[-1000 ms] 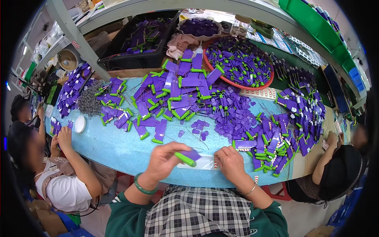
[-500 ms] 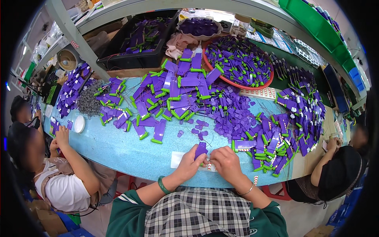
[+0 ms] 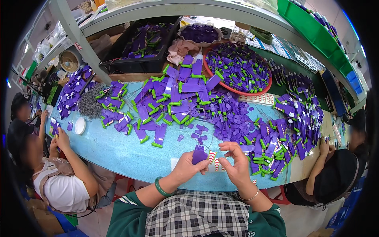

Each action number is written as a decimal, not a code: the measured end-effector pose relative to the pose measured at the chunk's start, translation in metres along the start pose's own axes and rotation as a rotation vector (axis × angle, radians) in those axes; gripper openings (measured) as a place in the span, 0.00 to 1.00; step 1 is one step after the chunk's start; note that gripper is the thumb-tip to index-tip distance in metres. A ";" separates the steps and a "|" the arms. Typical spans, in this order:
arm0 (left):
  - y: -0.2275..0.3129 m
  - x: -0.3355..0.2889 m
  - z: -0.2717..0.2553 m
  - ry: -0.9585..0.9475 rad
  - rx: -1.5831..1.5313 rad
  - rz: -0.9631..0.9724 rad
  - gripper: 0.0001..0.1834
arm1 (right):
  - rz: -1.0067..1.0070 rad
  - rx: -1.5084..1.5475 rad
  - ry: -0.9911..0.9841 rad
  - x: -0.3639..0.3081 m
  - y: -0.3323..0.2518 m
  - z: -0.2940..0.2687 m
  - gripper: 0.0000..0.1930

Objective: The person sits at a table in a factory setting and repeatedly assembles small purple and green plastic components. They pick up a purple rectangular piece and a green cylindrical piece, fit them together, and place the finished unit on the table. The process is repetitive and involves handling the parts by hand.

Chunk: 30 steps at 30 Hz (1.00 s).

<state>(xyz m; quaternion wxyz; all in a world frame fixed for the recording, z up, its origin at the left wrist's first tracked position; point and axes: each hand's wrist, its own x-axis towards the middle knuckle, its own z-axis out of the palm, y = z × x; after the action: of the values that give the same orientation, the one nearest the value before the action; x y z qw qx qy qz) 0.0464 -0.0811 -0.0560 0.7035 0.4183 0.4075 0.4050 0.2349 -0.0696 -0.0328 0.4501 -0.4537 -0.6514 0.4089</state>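
Observation:
My left hand (image 3: 187, 166) is closed on a flat purple plastic piece (image 3: 199, 154), pinching it between thumb and fingers above the table's front edge. Just right of its fingertips stands a red-and-white striped strip (image 3: 212, 157); whether it is stuck to the purple piece cannot be made out. My right hand (image 3: 237, 166) is raised beside it, thumb and fingers apart with nothing visible between them. Below, between the hands, lie more striped stickers (image 3: 216, 165) on a pale sheet, partly hidden by my left hand.
Purple pieces with green ends (image 3: 185, 87) cover the table's middle, beside small purple parts (image 3: 233, 118). A heap (image 3: 268, 146) lies right of my right hand. Behind stand a full red basket (image 3: 258, 91) and a black tray (image 3: 136, 65). People sit at left (image 3: 63, 181) and right (image 3: 335, 173).
My right hand has come away from the left and opened. The striped strip now stands up by my left fingertips, and the purple piece has turned and lowered slightly.

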 end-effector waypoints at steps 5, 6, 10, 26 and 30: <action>-0.008 -0.002 -0.008 -0.103 -0.101 0.009 0.11 | -0.032 0.067 -0.134 -0.004 0.013 0.015 0.06; -0.010 -0.002 -0.008 -0.105 -0.205 0.023 0.12 | 0.038 0.175 -0.099 -0.005 0.013 0.017 0.05; -0.007 -0.003 -0.006 -0.056 -0.351 -0.082 0.17 | 0.282 0.436 -0.084 -0.007 0.012 0.020 0.05; -0.006 -0.007 -0.001 -0.151 -0.498 -0.098 0.20 | 0.265 0.317 -0.053 -0.013 0.023 0.030 0.06; -0.008 -0.007 -0.001 -0.156 -0.488 -0.095 0.20 | 0.237 0.278 -0.048 -0.014 0.024 0.030 0.07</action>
<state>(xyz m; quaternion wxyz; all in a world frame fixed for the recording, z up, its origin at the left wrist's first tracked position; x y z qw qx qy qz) 0.0451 -0.0902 -0.0619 0.8310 0.2466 0.2616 0.4245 0.2135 -0.0804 -0.0659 0.4415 -0.4508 -0.5413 0.5557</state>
